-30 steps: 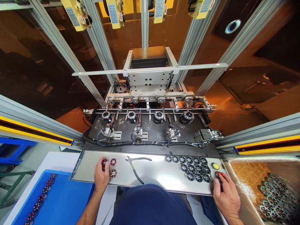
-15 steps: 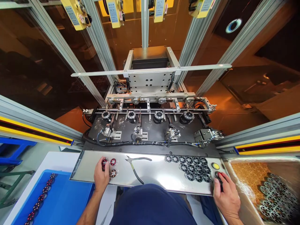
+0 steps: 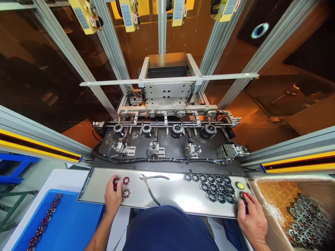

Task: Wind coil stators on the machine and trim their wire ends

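My left hand [image 3: 113,197] holds a small red-and-black round part [image 3: 116,183] at the left of the metal shelf [image 3: 175,193]. Beside it lie a red round part [image 3: 126,180] and another wheel-like part [image 3: 126,194]. My right hand [image 3: 252,218] rests at the shelf's right end, its fingers over a red button [image 3: 244,195] and a dark control partly hidden beneath them. A yellow button [image 3: 239,185] is just above. Several black-and-silver round parts [image 3: 220,188] lie grouped left of the buttons. Cutting pliers [image 3: 149,186] lie open between the groups.
Behind the shelf stands a machine with four round fixtures [image 3: 177,130] and sensor brackets. A blue tray [image 3: 65,223] holding a row of parts is at the left. A lined box [image 3: 309,219] of metal rings stands at the right.
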Action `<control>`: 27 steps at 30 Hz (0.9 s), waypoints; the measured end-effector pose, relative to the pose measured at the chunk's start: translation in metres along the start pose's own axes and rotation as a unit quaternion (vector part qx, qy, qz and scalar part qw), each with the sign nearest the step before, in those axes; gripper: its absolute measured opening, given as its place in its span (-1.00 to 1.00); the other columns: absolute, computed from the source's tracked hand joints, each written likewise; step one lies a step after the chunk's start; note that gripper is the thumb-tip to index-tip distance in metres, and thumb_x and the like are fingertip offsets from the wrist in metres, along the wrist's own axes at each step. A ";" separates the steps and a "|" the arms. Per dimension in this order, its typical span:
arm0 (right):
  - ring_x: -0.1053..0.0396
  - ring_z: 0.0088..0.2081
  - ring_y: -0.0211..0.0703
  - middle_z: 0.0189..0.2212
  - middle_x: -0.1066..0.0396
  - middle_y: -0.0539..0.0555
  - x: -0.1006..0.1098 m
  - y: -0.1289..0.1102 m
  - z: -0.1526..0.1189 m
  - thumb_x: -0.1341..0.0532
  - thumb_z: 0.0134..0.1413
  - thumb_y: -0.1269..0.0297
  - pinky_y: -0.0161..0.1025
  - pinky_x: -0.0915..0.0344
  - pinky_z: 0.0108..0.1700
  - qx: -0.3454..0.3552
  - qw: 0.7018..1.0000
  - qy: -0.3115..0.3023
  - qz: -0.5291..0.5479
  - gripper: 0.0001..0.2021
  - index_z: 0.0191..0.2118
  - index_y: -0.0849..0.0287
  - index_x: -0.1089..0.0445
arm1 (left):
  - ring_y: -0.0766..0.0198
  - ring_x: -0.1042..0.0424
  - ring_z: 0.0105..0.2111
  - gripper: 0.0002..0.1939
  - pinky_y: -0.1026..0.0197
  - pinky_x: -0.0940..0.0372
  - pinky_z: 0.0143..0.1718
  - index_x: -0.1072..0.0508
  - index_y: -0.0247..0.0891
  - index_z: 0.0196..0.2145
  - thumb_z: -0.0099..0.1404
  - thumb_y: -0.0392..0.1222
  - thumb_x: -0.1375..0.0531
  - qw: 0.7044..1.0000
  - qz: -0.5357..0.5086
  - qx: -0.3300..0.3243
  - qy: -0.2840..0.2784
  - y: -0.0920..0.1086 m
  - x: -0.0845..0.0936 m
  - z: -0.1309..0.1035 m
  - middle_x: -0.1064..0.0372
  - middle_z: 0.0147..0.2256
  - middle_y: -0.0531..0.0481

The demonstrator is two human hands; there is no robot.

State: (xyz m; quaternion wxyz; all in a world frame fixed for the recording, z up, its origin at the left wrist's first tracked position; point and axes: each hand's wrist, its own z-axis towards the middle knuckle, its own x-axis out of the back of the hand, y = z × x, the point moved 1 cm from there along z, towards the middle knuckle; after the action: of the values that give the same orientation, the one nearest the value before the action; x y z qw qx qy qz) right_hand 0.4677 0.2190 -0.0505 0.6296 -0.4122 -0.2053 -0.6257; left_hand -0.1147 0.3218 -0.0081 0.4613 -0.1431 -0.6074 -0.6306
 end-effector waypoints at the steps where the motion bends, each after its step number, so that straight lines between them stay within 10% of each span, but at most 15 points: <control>1: -0.41 0.00 0.17 0.01 -0.42 0.36 0.000 0.000 0.000 -0.08 0.29 0.16 0.04 -0.34 0.06 0.000 1.000 0.001 0.001 -0.60 0.05 0.37 -0.41 | -0.06 -0.42 0.06 -0.49 -0.11 -0.28 0.15 -0.37 -0.28 0.08 0.34 0.12 -0.06 1.000 0.000 -0.001 0.000 0.000 0.000 0.000 -0.46 0.03 -0.25; 27: -0.41 0.02 0.18 0.01 -0.42 0.38 -0.001 0.003 -0.002 -0.09 0.28 0.19 0.06 -0.35 0.09 0.007 1.000 0.001 -0.003 -0.61 0.04 0.39 -0.41 | -0.07 -0.41 0.08 -0.45 -0.13 -0.26 0.17 -0.32 -0.26 0.14 0.34 0.13 -0.06 1.000 -0.011 0.019 -0.011 -0.002 -0.001 0.000 -0.45 0.04 -0.25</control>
State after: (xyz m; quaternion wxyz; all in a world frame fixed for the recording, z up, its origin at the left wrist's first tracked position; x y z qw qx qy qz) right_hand 0.4697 0.2179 -0.0535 0.6311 -0.4067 -0.2105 -0.6261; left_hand -0.1155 0.3221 -0.0099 0.4504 -0.1344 -0.6257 -0.6226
